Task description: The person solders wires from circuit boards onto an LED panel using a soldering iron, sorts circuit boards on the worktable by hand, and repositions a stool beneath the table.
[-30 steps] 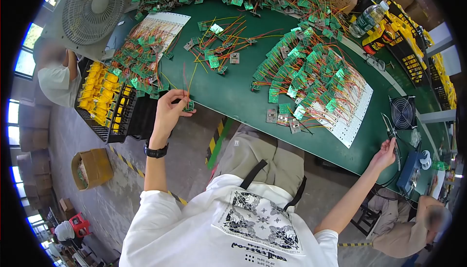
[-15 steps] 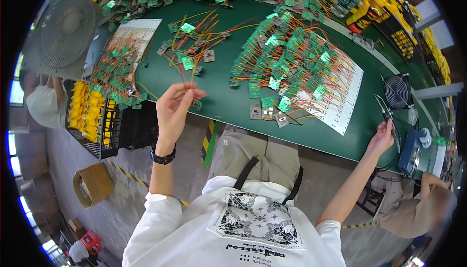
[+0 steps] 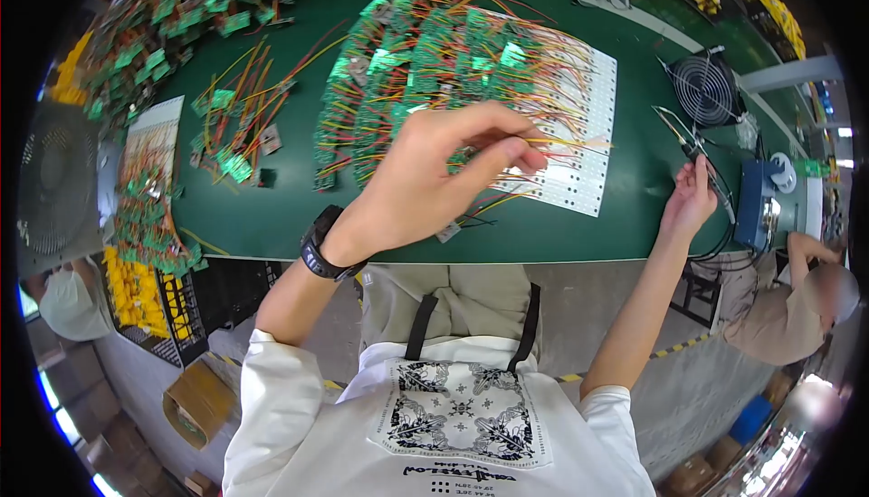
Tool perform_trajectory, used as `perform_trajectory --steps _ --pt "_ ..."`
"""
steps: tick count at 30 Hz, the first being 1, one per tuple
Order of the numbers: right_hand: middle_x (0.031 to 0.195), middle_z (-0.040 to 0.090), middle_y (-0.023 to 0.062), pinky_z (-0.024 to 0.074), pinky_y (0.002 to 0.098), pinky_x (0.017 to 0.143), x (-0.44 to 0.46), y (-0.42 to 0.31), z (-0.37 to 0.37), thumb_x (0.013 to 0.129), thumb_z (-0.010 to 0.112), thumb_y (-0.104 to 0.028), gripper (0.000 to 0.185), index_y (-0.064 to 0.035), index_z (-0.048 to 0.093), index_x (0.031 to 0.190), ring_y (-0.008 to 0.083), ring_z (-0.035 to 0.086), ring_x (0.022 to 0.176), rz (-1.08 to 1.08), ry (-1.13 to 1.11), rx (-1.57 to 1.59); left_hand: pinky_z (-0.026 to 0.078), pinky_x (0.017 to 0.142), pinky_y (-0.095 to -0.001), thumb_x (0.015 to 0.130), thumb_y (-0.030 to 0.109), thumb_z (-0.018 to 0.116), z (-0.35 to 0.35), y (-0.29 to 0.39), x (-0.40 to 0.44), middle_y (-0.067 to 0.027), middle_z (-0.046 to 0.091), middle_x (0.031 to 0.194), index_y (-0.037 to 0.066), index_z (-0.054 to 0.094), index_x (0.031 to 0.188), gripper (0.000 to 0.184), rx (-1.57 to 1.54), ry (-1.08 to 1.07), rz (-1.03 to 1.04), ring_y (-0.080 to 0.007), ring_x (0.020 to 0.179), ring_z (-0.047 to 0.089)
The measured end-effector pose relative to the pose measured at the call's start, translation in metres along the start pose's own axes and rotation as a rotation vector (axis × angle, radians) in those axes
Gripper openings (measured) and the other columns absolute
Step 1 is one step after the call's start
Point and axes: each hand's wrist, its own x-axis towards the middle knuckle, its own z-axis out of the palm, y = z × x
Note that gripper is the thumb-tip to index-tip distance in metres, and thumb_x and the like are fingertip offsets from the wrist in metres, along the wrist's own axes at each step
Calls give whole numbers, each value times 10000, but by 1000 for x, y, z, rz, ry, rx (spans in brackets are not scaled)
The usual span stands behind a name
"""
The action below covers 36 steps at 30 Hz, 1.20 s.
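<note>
My left hand [image 3: 444, 171], with a black watch on its wrist, is closed in a pinch over the near part of a white perforated board [image 3: 593, 90]. Thin red and yellow wires [image 3: 566, 141] stick out to the right from its fingertips; whatever else it holds is hidden by the hand. Rows of small green circuit boards [image 3: 439, 58] with wires lie along the perforated board, partly under this hand. Off to the right, my right hand [image 3: 692, 198] grips a soldering iron [image 3: 685, 141], its tip pointing up and left towards the fan.
A black fan [image 3: 703, 88] and a blue soldering station [image 3: 759, 198] stand on the right. Loose wired boards [image 3: 237, 167] lie left of centre, beside another filled white board [image 3: 154, 130]. A large heap of boards [image 3: 172, 26] covers the far left. Another person [image 3: 792, 307] sits at right.
My left hand has moved right, from the loose wired boards to the perforated board, carrying wires. The view has turned right. My right hand still has the soldering iron near the fan.
</note>
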Motion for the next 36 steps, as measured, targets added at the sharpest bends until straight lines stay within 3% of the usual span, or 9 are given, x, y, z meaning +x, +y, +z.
perform_trajectory --steps 1,3,4,6,7,10,20,25,36 --pt "740 619 60 412 198 528 -2 -2 8 872 662 -120 167 20 627 957 106 552 592 -16 53 -14 509 674 -250 912 21 559 6 1 7 -90 691 861 -39 607 1011 125 46 -111 -24 -127 737 662" --pt "737 619 62 405 198 524 -2 -2 8 872 661 -118 166 21 627 958 108 551 588 -23 63 -29 482 543 -278 864 43 602 23 -2 15 -77 673 805 10 626 954 99 198 -243 -29 -169 634 652" --pt "734 618 64 397 199 520 -2 -2 8 873 660 -116 165 21 626 958 110 550 585 -27 56 -32 482 543 -278 864 43 602 29 -8 17 -77 673 805 10 626 954 99 188 -257 -30 -169 634 652" --pt "726 615 68 389 202 516 -2 -3 10 875 653 -110 158 22 624 957 114 546 579 -30 61 -29 456 497 -322 827 91 626 39 -22 20 -67 649 764 46 629 891 78 655 -429 192 -224 578 619" --pt "723 613 70 388 205 516 -3 -4 11 877 650 -108 157 23 622 958 116 542 576 -33 61 -22 448 486 -356 798 134 642 43 -28 20 -56 622 727 70 625 836 76 749 -471 187 -258 562 587" --pt "718 608 74 383 213 517 -4 -5 12 878 647 -113 170 30 616 965 126 537 574 -48 69 -48 438 481 -353 793 139 655 49 -46 21 -44 596 694 77 634 839 79 863 -485 227 -242 555 587" --pt "703 606 97 374 228 484 -28 -12 15 863 649 -118 217 45 598 997 147 551 546 -97 30 -172 422 465 -312 721 103 698 55 -69 20 -7 566 669 104 683 904 183 796 -294 288 -178 505 538" --pt "859 617 148 422 253 421 -46 -11 5 829 664 -72 270 81 555 1024 169 558 525 -58 -124 -91 435 464 -310 688 82 714 54 -74 21 -25 581 689 84 689 899 213 746 -270 284 -184 512 549" --pt "737 597 145 468 258 407 -52 -12 -2 797 686 -13 258 87 536 981 187 588 498 138 -429 -91 423 463 -300 612 49 744 54 -82 20 -31 592 719 37 696 940 331 798 -264 337 -178 527 550"
